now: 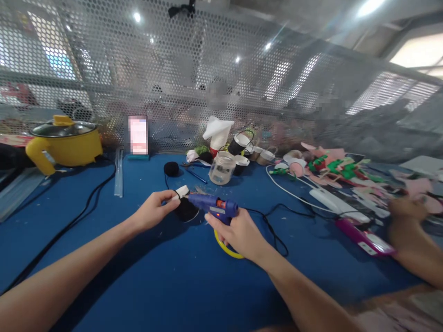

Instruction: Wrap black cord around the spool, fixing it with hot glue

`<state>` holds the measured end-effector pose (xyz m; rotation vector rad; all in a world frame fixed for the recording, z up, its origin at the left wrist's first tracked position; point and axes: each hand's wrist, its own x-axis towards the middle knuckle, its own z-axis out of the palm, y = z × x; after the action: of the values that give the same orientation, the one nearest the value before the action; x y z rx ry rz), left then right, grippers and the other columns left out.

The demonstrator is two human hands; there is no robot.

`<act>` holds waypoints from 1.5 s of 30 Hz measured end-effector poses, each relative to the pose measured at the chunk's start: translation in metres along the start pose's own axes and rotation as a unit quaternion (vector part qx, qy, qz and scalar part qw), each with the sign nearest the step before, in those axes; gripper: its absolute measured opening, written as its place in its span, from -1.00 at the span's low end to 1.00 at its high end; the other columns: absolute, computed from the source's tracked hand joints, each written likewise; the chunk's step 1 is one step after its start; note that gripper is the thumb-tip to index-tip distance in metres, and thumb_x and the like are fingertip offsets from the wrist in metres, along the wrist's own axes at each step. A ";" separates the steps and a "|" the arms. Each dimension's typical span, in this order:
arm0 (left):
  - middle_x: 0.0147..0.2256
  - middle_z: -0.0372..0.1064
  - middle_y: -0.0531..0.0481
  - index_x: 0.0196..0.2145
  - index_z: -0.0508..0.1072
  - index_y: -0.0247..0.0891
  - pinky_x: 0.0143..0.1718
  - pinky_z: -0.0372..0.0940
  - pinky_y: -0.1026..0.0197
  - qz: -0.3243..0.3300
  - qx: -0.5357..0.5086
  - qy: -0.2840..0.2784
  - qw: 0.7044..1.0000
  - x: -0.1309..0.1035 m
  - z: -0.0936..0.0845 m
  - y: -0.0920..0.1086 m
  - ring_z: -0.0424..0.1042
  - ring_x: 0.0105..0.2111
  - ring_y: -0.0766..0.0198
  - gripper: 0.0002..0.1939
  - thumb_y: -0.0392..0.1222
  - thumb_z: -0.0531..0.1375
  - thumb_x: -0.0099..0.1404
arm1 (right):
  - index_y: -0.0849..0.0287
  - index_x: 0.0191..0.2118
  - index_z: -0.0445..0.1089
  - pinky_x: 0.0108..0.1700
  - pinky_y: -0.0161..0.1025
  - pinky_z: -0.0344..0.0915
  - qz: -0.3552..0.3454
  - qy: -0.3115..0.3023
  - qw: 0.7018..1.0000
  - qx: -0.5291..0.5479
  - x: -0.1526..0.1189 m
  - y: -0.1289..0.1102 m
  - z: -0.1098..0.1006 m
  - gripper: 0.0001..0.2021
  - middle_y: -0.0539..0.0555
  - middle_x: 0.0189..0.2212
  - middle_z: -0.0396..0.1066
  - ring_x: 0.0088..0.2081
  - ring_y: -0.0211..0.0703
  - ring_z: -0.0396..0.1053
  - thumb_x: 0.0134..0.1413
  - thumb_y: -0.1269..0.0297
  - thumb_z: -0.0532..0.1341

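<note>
Glue gun points just past 9 o'clock, its long body nearly sideways over the middle of the blue table. The right hand is wrapped around it. The left hand pinches a white piece near its tip.

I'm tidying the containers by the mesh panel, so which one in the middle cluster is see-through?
The jar, foremost in the cluster, beyond the glue gun; the white cup and black-sided cup behind look opaque.
</note>
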<state>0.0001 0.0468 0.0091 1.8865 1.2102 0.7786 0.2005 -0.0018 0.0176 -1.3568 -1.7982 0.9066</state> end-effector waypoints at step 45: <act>-0.08 0.30 -0.13 -0.52 0.27 -0.28 -0.02 0.05 0.14 0.056 -0.054 -0.062 0.995 0.002 -0.005 -0.003 0.18 0.00 0.10 -0.79 -0.11 0.02 0.16 | 0.17 -0.67 0.16 -0.63 -0.38 0.19 0.032 0.014 0.997 -0.074 0.002 0.002 -0.006 -0.68 -0.10 -0.85 0.13 -0.79 -0.37 0.15 -0.03 0.11 0.06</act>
<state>-0.0043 0.0512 0.0088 1.8961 0.9745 0.7591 0.2059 0.0015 0.0187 -1.5208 -1.8398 0.7964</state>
